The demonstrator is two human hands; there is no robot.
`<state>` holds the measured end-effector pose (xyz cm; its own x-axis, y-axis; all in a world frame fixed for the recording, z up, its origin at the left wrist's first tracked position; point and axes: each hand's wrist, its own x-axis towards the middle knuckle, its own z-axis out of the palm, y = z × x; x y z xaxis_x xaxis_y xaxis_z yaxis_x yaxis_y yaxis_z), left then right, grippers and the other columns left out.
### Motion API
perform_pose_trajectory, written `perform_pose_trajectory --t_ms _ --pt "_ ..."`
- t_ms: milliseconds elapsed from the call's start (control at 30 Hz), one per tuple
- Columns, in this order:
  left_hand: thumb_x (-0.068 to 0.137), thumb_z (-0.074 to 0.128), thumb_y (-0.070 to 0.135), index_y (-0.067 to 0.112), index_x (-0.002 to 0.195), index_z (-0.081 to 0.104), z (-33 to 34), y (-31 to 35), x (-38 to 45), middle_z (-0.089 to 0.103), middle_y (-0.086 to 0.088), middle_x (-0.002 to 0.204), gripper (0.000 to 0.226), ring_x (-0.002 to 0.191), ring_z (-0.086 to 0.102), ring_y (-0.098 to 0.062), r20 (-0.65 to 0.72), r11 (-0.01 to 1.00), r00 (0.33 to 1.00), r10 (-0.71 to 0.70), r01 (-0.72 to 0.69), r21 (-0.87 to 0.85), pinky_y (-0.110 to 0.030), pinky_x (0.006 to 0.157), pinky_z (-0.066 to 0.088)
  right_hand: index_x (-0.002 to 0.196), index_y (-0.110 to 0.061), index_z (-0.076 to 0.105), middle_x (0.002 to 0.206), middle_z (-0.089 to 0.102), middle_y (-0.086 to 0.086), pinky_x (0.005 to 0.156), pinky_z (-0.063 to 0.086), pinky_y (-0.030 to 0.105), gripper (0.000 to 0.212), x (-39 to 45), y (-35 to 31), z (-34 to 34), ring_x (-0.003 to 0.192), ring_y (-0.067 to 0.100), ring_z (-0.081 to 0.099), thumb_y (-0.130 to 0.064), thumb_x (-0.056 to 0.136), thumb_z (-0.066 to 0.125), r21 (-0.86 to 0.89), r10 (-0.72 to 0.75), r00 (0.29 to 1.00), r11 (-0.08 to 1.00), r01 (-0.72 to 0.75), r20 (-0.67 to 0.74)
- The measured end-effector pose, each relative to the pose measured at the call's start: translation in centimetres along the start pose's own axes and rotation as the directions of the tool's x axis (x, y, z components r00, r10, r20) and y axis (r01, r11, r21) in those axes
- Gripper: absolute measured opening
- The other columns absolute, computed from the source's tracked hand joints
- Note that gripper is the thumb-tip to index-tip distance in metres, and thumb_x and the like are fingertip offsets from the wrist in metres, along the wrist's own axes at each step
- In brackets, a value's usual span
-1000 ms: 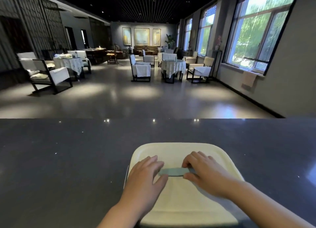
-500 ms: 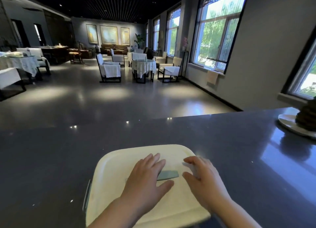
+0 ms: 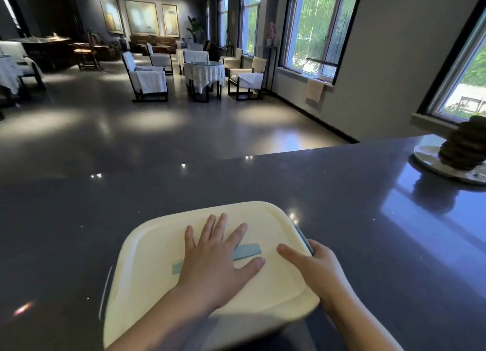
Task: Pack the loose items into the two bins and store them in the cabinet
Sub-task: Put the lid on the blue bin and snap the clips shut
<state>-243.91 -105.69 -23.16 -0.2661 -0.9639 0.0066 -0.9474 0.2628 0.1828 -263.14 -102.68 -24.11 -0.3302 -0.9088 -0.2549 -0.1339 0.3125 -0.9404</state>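
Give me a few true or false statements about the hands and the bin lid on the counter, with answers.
1. The left hand lies flat with spread fingers on the cream lid. True.
2. The right hand is lifted off the bin. False: it grips the lid's right edge.
3. A blue-grey handle strip crosses the lid. True.
4. The white plate at the counter's far right is bare. False: a dark stack sits on it.
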Motion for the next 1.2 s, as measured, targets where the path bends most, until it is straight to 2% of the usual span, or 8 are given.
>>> perform_pose_trajectory --t_ms 133,300,467,700,800,900,1033,1200 --pt "0.078 0.015 0.081 0.049 0.145 0.001 0.2 0.0 0.0 -0.008 0.007 0.159 0.076 0.145 -0.014 -0.017 -0.009 1.000 1.000 0.003 -0.003 0.003 -0.052 0.114 -0.010 0.108 -0.037 0.064 0.092 0.070 -0.017 0.079 0.058 0.031 0.042 -0.3 0.0 0.3 0.086 0.003 0.067 -0.037 0.070 0.082 -0.127 -0.133 0.984 0.985 0.118 -0.115" --pt "0.079 0.015 0.080 0.048 0.145 0.001 0.0 0.1 -0.1 -0.008 0.006 0.159 0.076 0.145 -0.014 -0.018 0.001 1.000 1.000 0.008 -0.008 0.008 -0.053 0.114 -0.010 0.127 -0.029 0.061 0.106 0.069 -0.017 0.079 0.054 0.021 0.062 0.0 0.2 0.2 0.094 -0.001 0.064 -0.042 0.069 0.082 -0.249 -0.231 0.963 0.949 0.192 -0.138" --pt "0.080 0.017 0.079 0.047 0.146 0.003 0.0 0.3 -0.1 -0.008 0.005 0.159 0.075 0.145 -0.014 -0.019 0.006 1.000 1.000 0.004 -0.004 0.003 -0.054 0.114 -0.011 0.123 -0.033 0.064 0.098 0.068 -0.023 0.068 0.046 0.009 0.054 0.0 0.3 0.0 0.085 -0.008 0.062 -0.040 0.072 0.080 -0.315 -0.300 0.943 0.917 0.244 -0.145" --pt "0.079 0.017 0.080 0.047 0.145 0.006 0.2 0.3 0.0 -0.007 0.005 0.160 0.074 0.145 -0.014 -0.020 0.007 1.000 1.000 0.002 -0.002 -0.013 -0.054 0.113 -0.011 0.131 -0.037 0.056 0.135 0.055 -0.017 0.093 0.046 0.026 0.048 -0.8 0.1 0.3 0.115 0.007 0.056 -0.038 0.085 0.069 -0.449 -0.336 0.936 0.856 0.257 -0.107" --pt "0.083 0.019 0.076 0.045 0.146 0.009 0.2 0.2 -0.1 -0.004 0.004 0.160 0.071 0.146 -0.012 -0.019 -0.002 0.999 1.000 0.010 -0.010 -0.031 -0.054 0.114 -0.009 0.141 -0.033 0.045 0.151 0.034 -0.014 0.113 0.029 0.032 0.043 -1.6 -0.5 1.6 0.142 0.014 0.031 -0.041 0.099 0.044 -0.806 -0.450 0.891 0.504 0.311 0.062" --pt "0.092 0.034 0.056 0.038 0.142 0.031 -0.1 -0.1 -0.3 0.018 0.007 0.157 0.052 0.146 0.005 -0.013 -0.097 0.980 0.995 0.002 -0.022 -0.200 -0.047 0.117 -0.003 0.145 -0.026 0.040 0.154 0.031 -0.001 0.116 0.020 0.041 0.054 -1.8 -0.9 4.3 0.144 0.023 0.027 -0.041 0.098 0.019 -0.851 -0.526 0.802 0.248 0.462 0.283" --pt "0.091 0.051 0.028 0.031 0.122 0.055 -1.3 -1.2 -2.1 0.052 0.019 0.126 0.031 0.126 0.042 -0.008 -0.318 0.796 0.929 -0.188 -0.046 -0.604 -0.033 0.111 0.029 0.153 -0.030 0.002 0.162 -0.003 0.001 0.120 -0.001 0.040 0.065 -2.9 -1.7 7.7 0.149 0.020 -0.007 -0.046 0.091 -0.002 -0.779 -0.353 0.792 0.218 0.588 0.499" --pt "0.087 0.017 0.060 0.036 0.145 0.023 -0.6 -4.7 -7.1 0.007 0.014 0.158 0.063 0.145 0.003 -0.008 -0.237 0.979 0.965 -0.112 0.066 -0.192 -0.031 0.119 0.004 0.151 -0.041 -0.004 0.161 -0.012 -0.007 0.119 -0.009 0.038 0.077 -3.6 -2.1 7.7 0.147 0.013 -0.016 -0.063 0.078 -0.010 -0.745 -0.326 0.779 0.253 0.617 0.535"
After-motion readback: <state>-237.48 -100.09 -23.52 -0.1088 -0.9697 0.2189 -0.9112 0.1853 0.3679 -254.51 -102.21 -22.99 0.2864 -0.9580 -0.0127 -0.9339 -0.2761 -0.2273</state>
